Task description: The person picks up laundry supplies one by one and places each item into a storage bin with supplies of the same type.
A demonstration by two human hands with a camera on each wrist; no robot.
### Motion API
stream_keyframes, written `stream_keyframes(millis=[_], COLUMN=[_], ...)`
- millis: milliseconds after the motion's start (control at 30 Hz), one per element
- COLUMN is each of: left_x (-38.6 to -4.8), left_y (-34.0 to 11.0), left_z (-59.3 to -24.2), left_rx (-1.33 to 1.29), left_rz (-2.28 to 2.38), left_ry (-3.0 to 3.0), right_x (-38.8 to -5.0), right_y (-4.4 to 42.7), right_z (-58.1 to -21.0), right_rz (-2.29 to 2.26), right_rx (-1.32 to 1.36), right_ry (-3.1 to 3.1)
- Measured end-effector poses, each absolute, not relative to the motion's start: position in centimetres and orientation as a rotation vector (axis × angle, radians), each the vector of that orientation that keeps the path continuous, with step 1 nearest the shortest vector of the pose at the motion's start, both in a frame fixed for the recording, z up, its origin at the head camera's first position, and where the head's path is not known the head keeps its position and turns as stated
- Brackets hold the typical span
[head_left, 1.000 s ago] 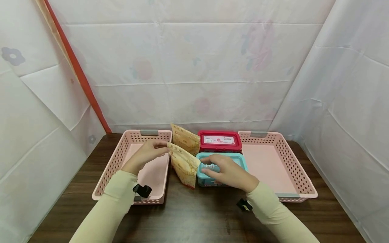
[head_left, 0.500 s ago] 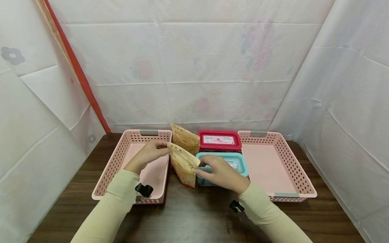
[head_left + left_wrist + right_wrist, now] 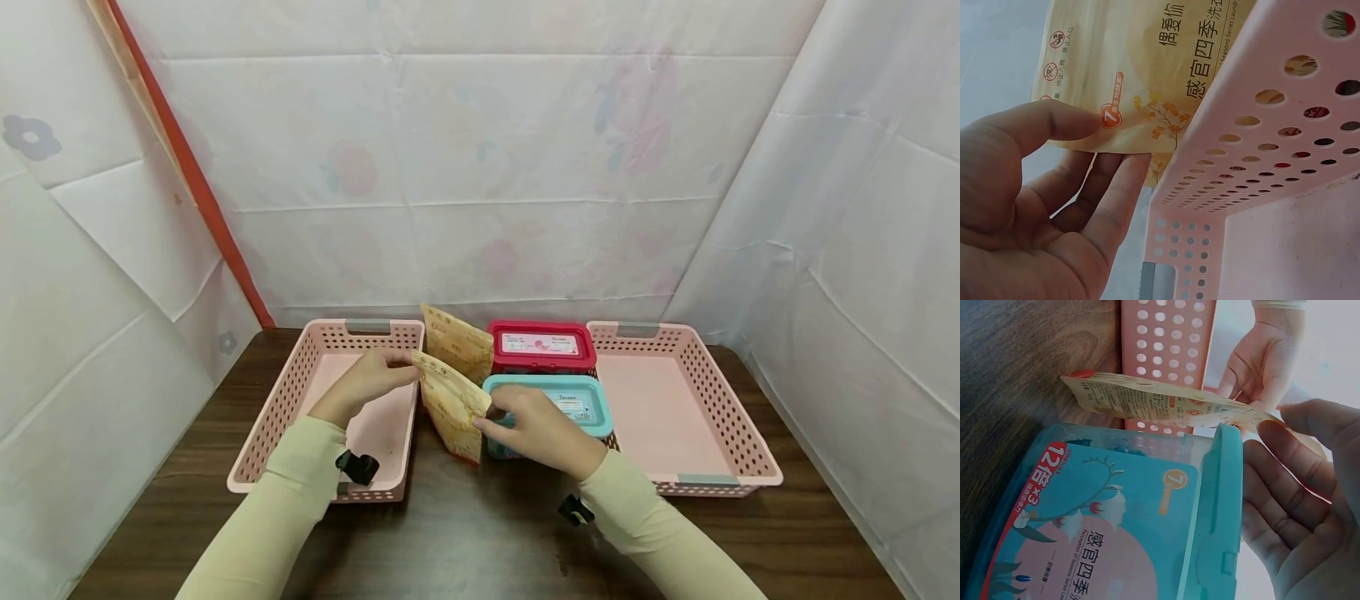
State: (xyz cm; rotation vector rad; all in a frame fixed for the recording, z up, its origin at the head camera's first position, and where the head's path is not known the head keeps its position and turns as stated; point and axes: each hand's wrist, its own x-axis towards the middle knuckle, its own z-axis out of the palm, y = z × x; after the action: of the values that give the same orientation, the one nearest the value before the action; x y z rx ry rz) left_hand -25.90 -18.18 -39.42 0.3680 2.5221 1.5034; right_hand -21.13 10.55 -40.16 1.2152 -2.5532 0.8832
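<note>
A yellow stand-up pouch with a printed front stands upright on the table between the left basket and a blue-lidded plastic box. My left hand pinches its upper left corner between thumb and fingers; the left wrist view shows the thumb over the printed face. At the opposite upper corner, my right hand pinches the pouch edge, passing over the near part of the blue box. In the right wrist view the pouch appears nearly edge-on. Another yellow pouch stands just behind, partly hidden.
A red-lidded box stands behind the blue one. Pink perforated baskets flank the group: one at left, under my left hand, and one at right. White patterned sheets enclose the dark wooden table.
My right hand has moved left from above the blue box to the pouch's right corner and taken hold of it. My left hand has stayed on the left corner, nearly still.
</note>
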Motion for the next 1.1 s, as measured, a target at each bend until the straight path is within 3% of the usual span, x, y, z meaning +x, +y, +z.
stream_keyframes(millis=[1100], left_x=[-25.71], left_y=[-18.34], left_z=[-38.75], left_rx=[0.403], left_rz=[1.537], left_ry=[2.511], right_x=[-20.56], right_y=[10.81], right_z=[-39.77], right_rz=[0.911], right_rx=[1.241], right_ry=[-2.425])
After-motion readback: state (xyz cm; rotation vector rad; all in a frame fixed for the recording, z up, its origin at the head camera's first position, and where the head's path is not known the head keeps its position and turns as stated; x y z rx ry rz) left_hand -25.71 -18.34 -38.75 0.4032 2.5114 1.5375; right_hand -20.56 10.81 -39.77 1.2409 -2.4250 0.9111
